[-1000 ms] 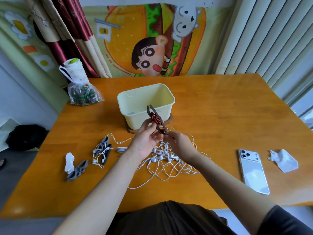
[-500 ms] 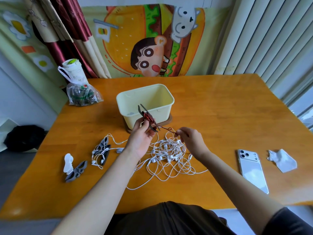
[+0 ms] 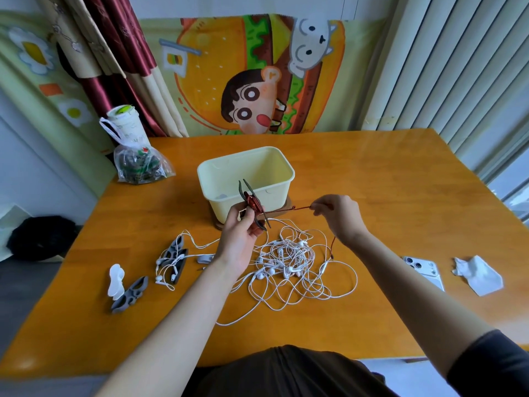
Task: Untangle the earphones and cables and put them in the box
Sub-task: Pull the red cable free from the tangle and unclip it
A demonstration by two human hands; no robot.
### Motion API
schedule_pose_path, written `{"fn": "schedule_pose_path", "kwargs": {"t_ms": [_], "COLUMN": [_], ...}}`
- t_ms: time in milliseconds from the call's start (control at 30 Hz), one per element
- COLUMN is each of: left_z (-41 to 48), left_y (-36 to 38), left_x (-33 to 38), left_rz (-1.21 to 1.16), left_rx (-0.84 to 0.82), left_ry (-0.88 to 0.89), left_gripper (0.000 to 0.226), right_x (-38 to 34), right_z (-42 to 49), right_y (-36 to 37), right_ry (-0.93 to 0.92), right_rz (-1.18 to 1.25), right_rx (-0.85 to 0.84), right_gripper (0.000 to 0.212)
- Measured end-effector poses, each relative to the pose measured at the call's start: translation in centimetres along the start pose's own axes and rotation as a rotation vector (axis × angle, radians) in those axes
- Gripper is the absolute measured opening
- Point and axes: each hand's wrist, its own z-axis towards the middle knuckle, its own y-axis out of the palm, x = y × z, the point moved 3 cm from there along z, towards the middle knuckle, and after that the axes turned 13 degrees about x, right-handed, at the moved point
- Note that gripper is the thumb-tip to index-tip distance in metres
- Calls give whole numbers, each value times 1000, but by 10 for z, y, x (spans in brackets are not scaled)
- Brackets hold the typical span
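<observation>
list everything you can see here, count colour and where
box: 1, pale yellow, table centre, on brown base
earphones: several, white, tangled before the box
red cable: 1, stretched between both hands
dark winder: 1, cable-wound, in left hand
spare winders: about three grey, one white, table left
phone: 1, white, table right
tissue: 1, white, crumpled, far right
plastic bag: 1, clear, back left
table: 1, orange wood
left hand: grips dark winder
right hand: fingers pinch red cable
</observation>
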Motion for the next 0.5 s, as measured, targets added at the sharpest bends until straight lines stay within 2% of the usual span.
{"fn": "schedule_pose_path", "kwargs": {"t_ms": [133,200,300,400,500], "left_z": [5,7,7,4,0], "left_y": [-3,-5,-1,7,12], "left_x": [7,11,15,12,10], "left_rz": [-6,-6,26,72,91], "left_rx": [40,64,72,64,35], "left_ry": [23,34,50,43,24], "left_gripper": [21,26,23,18,17], "right_x": [8,9,-5,-31,-50], "right_z": [3,3,-8,-20,-28], "right_y": [-5,-5,4,18,35], "right_ry": [52,17,-56,-137,-145], "right_rz": [-27,-103,-151,-21,161], "right_rx": [63,29,-120,-177,-189], "right_gripper": [11,15,41,51,40]}}
